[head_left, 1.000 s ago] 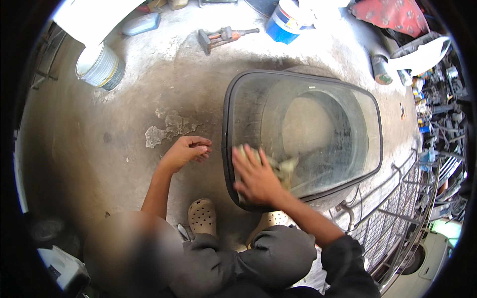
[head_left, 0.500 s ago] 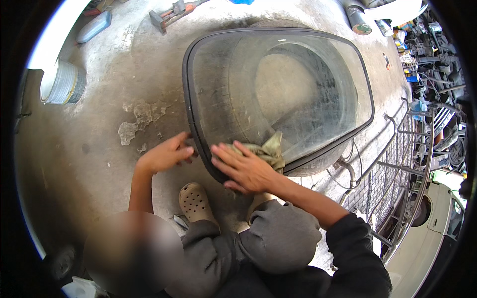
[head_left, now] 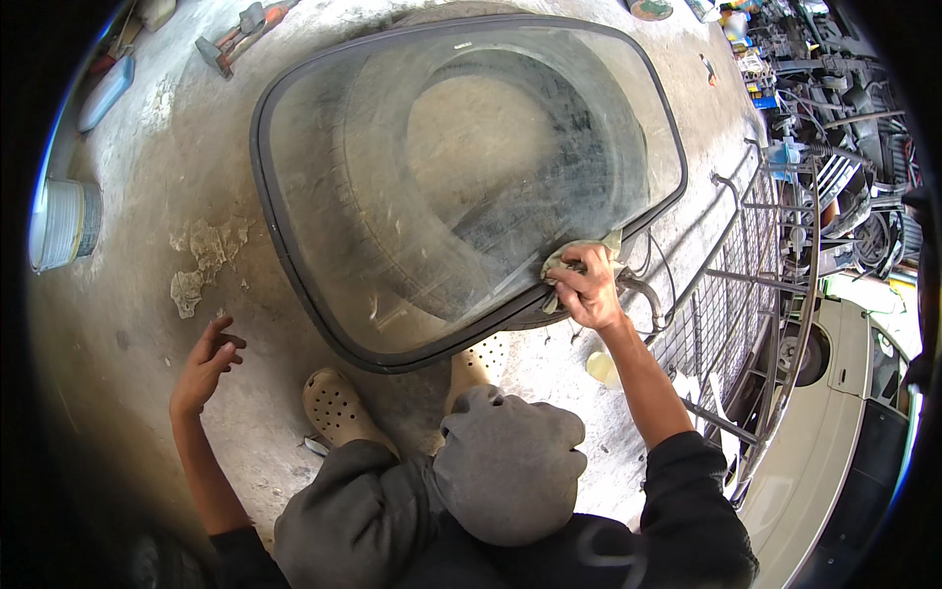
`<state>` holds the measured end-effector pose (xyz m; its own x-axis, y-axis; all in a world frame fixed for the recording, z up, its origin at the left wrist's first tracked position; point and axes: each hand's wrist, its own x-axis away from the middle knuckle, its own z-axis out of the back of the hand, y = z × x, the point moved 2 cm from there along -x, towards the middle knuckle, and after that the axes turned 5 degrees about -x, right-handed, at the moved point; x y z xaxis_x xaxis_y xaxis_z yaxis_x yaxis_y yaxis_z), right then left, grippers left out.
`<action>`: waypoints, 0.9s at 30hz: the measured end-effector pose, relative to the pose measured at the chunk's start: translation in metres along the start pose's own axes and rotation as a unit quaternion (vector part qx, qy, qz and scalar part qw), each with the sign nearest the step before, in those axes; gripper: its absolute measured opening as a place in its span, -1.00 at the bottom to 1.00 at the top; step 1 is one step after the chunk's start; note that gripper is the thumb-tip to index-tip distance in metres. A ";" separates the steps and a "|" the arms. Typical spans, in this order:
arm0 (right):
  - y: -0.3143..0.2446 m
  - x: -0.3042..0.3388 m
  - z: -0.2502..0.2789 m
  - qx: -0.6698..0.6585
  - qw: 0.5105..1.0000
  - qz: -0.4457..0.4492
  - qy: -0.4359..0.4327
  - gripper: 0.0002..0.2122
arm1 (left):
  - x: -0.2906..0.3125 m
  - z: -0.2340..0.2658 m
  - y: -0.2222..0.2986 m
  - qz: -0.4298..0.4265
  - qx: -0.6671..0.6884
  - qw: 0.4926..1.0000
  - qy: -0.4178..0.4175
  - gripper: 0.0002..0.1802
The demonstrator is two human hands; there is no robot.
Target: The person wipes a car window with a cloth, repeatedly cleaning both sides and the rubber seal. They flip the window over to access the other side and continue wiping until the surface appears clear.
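Observation:
A large pane of vehicle window glass with a black rubber edge lies across a tyre, which shows through it. My right hand is closed on a pale greenish cloth. It presses the cloth to the near right part of the glass, by the rubber edge. Off to the left of the pane, my left hand hangs above the floor with its fingers apart, holding nothing and touching nothing.
A metal rack with wire mesh stands on the right, with a pale car beyond it. A hammer lies at the far left, and a white bucket at the left edge. Vehicle parts crowd the far right.
My right hand has slid the cloth rightward along the near edge of the glass. My left hand has drawn away from the pane to the left. The whole view has shifted.

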<state>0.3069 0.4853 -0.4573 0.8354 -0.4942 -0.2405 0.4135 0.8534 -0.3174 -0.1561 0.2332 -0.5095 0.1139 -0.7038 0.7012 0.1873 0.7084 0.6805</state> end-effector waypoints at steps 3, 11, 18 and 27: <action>-0.037 -0.009 -0.013 -0.072 0.995 0.010 0.063 -0.86 | -0.005 -0.008 0.026 0.002 0.070 0.996 0.053 -0.40; 0.009 0.033 0.000 -0.060 0.995 -0.077 -0.004 -0.71 | -0.074 -0.039 0.081 -0.089 0.133 0.982 0.096 -0.41; 0.120 0.036 0.097 -0.117 0.819 -0.409 0.384 -0.78 | -0.043 0.000 0.065 -0.058 0.104 0.977 0.177 -0.46; 0.024 -0.078 -0.026 0.089 0.926 -0.359 -0.079 -0.24 | -0.062 -0.048 0.113 -0.065 -0.016 0.963 0.261 -0.32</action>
<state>0.2422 0.5398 -0.4701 0.3596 -0.9260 0.1152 0.9238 0.3359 -0.1837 -0.0949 0.3548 -0.4864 0.5607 -0.7239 0.4020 0.2626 0.6159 0.7428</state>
